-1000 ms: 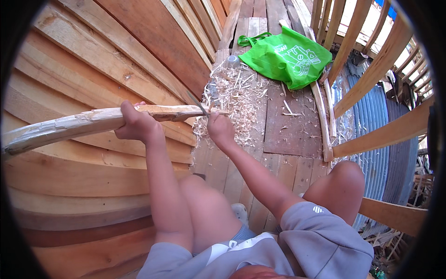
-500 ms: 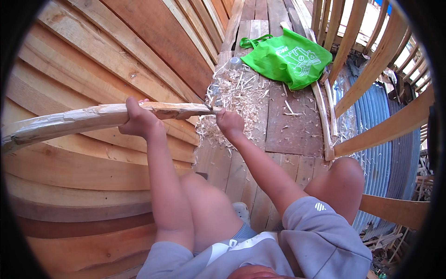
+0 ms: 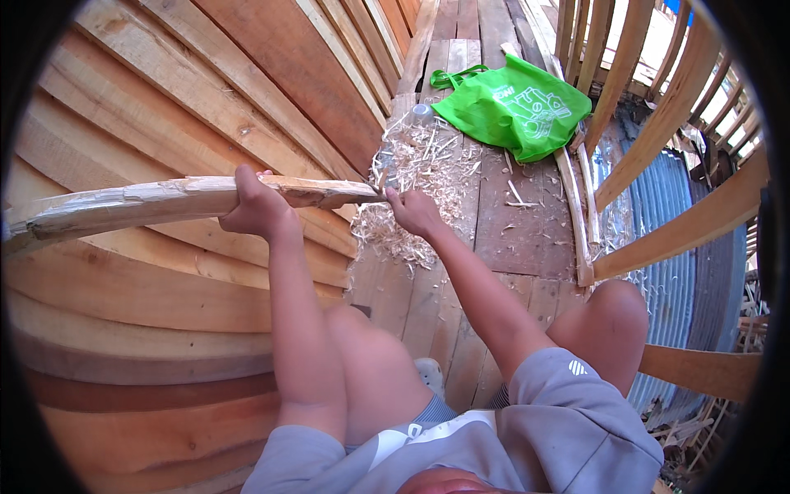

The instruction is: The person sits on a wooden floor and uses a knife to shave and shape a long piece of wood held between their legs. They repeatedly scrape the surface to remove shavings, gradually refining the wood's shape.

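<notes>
A long, pale, partly peeled wooden pole (image 3: 132,202) runs from the left edge to the middle, its narrower end (image 3: 350,193) whittled smooth with darker patches. My left hand (image 3: 257,206) is wrapped round it from below, well back from that end. At the tip, my right hand (image 3: 414,212) is closed on what looks like a knife (image 3: 382,193); only a small dark sliver of blade shows against the wood, and its handle is hidden in the fist. Beneath the tip lies a heap of wood shavings (image 3: 432,165) on the plank floor.
Close on the left rises a plank wall (image 3: 189,132). A bright green bag (image 3: 518,107) lies ahead on the floor planks, with a clear cup-like thing (image 3: 421,114) beside it. Wooden slats (image 3: 650,218) form a railing on the right, beyond which are corrugated metal sheets (image 3: 662,263).
Both hands and the pole sit slightly farther right and a little higher in the picture. My right hand remains at the tip; its wrist has turned slightly.
</notes>
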`<state>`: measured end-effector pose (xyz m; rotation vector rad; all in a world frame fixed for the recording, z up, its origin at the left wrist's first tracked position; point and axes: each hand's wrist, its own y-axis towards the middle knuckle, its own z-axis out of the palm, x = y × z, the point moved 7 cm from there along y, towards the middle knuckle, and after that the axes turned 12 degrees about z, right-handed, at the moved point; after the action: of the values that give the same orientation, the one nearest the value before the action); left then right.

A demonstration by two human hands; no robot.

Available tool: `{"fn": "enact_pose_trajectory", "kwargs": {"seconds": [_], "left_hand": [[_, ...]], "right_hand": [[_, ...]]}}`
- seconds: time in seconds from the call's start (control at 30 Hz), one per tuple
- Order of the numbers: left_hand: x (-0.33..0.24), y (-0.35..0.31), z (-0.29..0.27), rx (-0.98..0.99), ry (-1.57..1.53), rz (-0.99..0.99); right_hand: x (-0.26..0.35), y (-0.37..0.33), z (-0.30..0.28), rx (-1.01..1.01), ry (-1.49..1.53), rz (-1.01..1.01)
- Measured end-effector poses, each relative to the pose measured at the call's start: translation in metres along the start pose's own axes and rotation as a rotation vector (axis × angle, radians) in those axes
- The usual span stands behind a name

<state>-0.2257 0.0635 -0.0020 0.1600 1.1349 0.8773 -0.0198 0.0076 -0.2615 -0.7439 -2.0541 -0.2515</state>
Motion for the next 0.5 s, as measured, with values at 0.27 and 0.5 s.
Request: {"fn": "enact_pose_trajectory", "kwargs": {"seconds": [0.27,0.5], "left_hand": [[-0.002,-0.005,0.003,-0.035,-0.013,0.000],[-0.003,-0.004,0.001,-0.069,0.009,0.025]], "right_hand": [[-0.011,-0.020,0.034,0.189,0.797,0.095],[-0.023,-0.030,0.065,0.334,0.460,0.483]]}}
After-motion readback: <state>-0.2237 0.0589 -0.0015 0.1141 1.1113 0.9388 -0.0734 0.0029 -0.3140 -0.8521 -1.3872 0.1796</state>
